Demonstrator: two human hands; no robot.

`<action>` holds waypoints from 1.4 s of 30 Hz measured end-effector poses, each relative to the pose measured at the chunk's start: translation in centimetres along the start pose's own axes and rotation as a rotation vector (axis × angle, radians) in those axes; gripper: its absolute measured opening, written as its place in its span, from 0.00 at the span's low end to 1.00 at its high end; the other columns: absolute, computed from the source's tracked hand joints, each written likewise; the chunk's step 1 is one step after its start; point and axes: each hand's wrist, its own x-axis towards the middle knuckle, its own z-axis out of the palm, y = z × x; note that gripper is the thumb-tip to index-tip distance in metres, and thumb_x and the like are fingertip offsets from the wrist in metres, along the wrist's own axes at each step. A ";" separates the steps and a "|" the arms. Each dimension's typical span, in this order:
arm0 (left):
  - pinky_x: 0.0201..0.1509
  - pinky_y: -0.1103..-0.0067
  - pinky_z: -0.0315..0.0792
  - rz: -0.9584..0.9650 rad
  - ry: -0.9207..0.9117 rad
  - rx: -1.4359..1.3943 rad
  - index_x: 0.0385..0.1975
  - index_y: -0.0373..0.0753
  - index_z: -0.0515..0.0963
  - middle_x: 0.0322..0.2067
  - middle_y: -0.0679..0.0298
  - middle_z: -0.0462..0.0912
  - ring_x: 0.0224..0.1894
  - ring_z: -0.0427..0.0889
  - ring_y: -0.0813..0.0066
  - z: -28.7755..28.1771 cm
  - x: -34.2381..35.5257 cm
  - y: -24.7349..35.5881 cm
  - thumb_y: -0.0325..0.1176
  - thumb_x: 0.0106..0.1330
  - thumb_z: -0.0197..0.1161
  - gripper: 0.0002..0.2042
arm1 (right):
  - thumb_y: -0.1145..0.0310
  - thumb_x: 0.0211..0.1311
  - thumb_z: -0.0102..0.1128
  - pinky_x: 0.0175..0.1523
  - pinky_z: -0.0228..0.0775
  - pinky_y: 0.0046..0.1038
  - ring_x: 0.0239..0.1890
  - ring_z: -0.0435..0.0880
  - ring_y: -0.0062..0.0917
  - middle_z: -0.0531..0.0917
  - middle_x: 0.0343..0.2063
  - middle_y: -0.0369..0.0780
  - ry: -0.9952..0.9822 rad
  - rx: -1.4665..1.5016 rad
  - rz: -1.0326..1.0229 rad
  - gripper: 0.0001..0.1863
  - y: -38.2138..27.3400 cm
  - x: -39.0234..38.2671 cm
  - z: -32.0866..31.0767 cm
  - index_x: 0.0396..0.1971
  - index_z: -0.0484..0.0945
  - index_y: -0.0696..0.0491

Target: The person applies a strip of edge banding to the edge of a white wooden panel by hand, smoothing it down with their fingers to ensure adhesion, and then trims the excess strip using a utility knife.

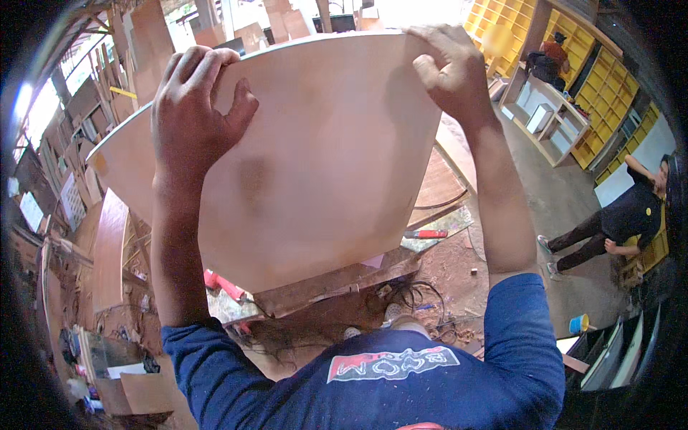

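**Two-Handed Lift of a Plywood Panel**

The person is holding a large, flat, pale brown plywood panel (315,165) raised in front of the body, well above the workshop floor. The left hand (193,107) is grasping the panel's upper edge near its left corner, fingers curled over the top and thumb pressing on the near face. The right hand (451,72) is gripping the same upper edge near the right corner, fingers hooked over it. Both arms are extending upward from blue sleeves.

Below the panel, a rough brown wooden beam (337,283) is lying among sawdust, with a red-handled tool (426,233) just beyond the panel's lower right corner. To the panel's right, another person in dark clothing (616,226) is crouching near yellow shelving (609,93).

Judged step: carrying or positioning the panel. Any further move would be calling for both grips holding evenly and the panel's lower edge clearing the beam.
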 end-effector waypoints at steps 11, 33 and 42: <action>0.53 0.64 0.80 -0.151 0.157 0.118 0.37 0.35 0.81 0.39 0.55 0.83 0.45 0.84 0.54 2.7 0.2 2.8 0.38 0.51 0.74 0.17 | 0.70 0.46 0.60 0.60 0.76 0.43 0.47 0.82 0.41 0.87 0.44 0.47 0.098 -0.060 -0.060 0.25 -1.1 0.0 1.1 0.50 0.85 0.56; 0.58 0.62 0.82 -0.088 0.076 0.068 0.41 0.38 0.82 0.42 0.54 0.84 0.50 0.84 0.55 -3.2 -2.7 -2.3 0.37 0.55 0.68 0.15 | 0.71 0.54 0.54 0.74 0.66 0.45 0.61 0.81 0.46 0.87 0.52 0.50 0.021 -0.019 0.056 0.27 -1.0 -0.4 -0.1 0.55 0.85 0.57; 0.63 0.63 0.82 -0.066 -0.005 0.241 0.46 0.39 0.81 0.46 0.55 0.85 0.54 0.84 0.54 -9.8 -7.2 -9.4 0.33 0.56 0.67 0.17 | 0.72 0.53 0.54 0.74 0.67 0.45 0.61 0.81 0.46 0.87 0.53 0.50 0.027 0.016 0.034 0.27 -0.9 -0.5 -0.4 0.55 0.85 0.58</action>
